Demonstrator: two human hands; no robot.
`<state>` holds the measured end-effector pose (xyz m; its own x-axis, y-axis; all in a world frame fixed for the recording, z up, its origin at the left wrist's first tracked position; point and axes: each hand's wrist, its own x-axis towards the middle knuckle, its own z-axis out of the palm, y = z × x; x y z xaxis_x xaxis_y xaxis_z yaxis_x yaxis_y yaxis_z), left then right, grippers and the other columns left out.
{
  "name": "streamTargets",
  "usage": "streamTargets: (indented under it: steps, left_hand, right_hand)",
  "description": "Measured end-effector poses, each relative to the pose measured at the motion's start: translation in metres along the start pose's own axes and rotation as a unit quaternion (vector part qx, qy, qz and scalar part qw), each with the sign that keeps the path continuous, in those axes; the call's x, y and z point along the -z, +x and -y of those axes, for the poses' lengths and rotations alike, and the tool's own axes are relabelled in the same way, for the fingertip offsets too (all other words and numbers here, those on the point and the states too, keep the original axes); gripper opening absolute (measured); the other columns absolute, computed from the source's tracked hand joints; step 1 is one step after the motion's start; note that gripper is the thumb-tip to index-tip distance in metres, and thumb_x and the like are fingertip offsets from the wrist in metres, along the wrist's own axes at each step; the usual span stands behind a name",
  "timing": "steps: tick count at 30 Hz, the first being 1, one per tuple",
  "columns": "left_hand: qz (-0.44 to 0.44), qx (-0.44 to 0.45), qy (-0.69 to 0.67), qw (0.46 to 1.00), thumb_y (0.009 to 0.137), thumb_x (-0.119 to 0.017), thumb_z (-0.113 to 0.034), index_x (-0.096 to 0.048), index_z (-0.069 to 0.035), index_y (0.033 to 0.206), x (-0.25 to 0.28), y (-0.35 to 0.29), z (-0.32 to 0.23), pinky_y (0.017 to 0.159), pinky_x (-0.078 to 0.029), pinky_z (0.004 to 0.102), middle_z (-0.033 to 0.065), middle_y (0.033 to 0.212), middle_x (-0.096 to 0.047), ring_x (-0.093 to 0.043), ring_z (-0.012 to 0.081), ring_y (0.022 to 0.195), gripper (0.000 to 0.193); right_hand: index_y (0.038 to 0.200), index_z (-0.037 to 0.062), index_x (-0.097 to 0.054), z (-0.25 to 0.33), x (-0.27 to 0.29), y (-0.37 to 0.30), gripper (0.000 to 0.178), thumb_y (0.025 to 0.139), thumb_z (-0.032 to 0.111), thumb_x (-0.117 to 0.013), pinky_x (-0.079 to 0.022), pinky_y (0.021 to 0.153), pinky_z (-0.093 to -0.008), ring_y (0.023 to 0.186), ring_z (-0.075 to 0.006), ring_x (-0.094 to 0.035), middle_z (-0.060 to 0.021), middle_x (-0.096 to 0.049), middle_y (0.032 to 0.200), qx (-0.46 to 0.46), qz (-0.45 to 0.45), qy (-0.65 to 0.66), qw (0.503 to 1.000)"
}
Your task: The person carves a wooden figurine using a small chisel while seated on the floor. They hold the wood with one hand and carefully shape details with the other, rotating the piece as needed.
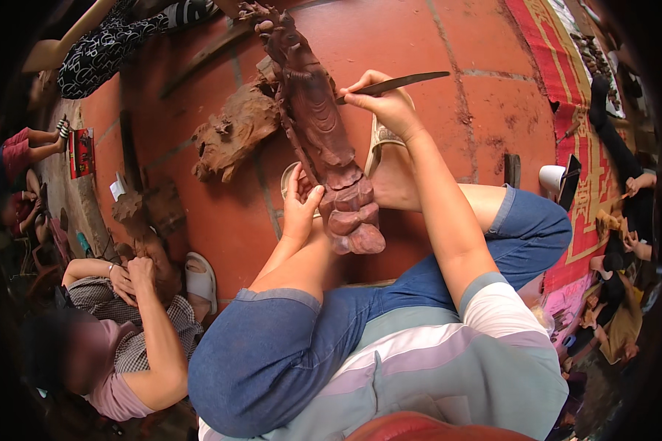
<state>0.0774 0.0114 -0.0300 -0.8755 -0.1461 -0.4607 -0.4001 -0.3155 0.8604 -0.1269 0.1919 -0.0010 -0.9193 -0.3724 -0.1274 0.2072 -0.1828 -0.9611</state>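
Note:
A tall carved wooden statue (318,110), dark reddish brown, stretches from the top of the view toward my knees. Its carved figure has a long robe with curved folds, and its rounded, lumpy base (354,213) is nearest me. With thumb and fingers curled, my left hand (300,202) grips the statue's left edge just above that base. A long, flat, dark file (408,82) is pinched in my right hand (386,106). Its left end meets the right side of the robe, while the rest sticks out to the right.
Under the statue's left side lies a rough lump of wood (239,132) on the red tiled floor (493,132). A person (140,323) sits close on my left beside another wood piece (143,213). To the right are a red patterned mat (585,213), a white cup (552,178) and several people.

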Motion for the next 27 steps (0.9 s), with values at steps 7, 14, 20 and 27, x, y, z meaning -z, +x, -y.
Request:
streamTargets:
  steps: [7,14,20,27]
  left_hand:
    - [0.007,0.001,0.002,1.000,0.089,-0.064,-0.009,-0.025,-0.002,0.147,0.003,0.000,0.002,0.101,-0.041,0.0318,0.0113,0.129,-0.049,-0.050,0.0195,0.117,0.070]
    - [-0.003,-0.011,0.032,0.999,0.089,-0.062,-0.010,-0.026,-0.001,0.147,0.003,0.001,0.004,0.102,-0.038,0.0326,0.0102,0.130,-0.049,-0.048,0.0187,0.119,0.069]
    - [-0.005,-0.014,0.023,1.000,0.089,-0.063,-0.010,-0.026,-0.001,0.147,0.000,0.000,-0.001,0.102,-0.039,0.0323,0.0107,0.132,-0.047,-0.048,0.0194,0.120,0.069]
    - [0.010,-0.011,0.015,1.000,0.089,-0.062,-0.010,-0.025,0.000,0.147,0.003,0.000,-0.001,0.104,-0.039,0.0334,0.0112,0.135,-0.045,-0.047,0.0197,0.122,0.069]
  right_hand:
    - [0.082,0.0018,-0.065,0.001,0.002,-0.006,0.013,0.076,0.003,-0.076,-0.050,0.077,-0.0245,0.085,-0.0101,-0.063,-0.0046,-0.069,0.085,0.021,0.052,-0.070,0.996]
    - [0.082,0.0020,-0.064,0.007,-0.005,-0.007,0.016,0.076,0.008,-0.078,-0.049,0.074,-0.0258,0.082,-0.0105,-0.062,-0.0045,-0.068,0.086,-0.015,0.056,-0.096,0.994]
    - [0.089,0.0024,-0.060,-0.006,-0.011,-0.021,0.018,0.082,0.010,-0.074,-0.052,0.088,-0.0296,0.083,-0.0100,-0.063,-0.0040,-0.066,0.090,0.037,0.074,-0.229,0.970]
    - [0.089,0.0046,-0.064,-0.012,-0.030,-0.031,0.011,0.082,0.007,-0.071,-0.045,0.066,-0.0197,0.074,-0.0036,-0.055,0.0033,-0.062,0.080,0.063,0.012,-0.128,0.990]
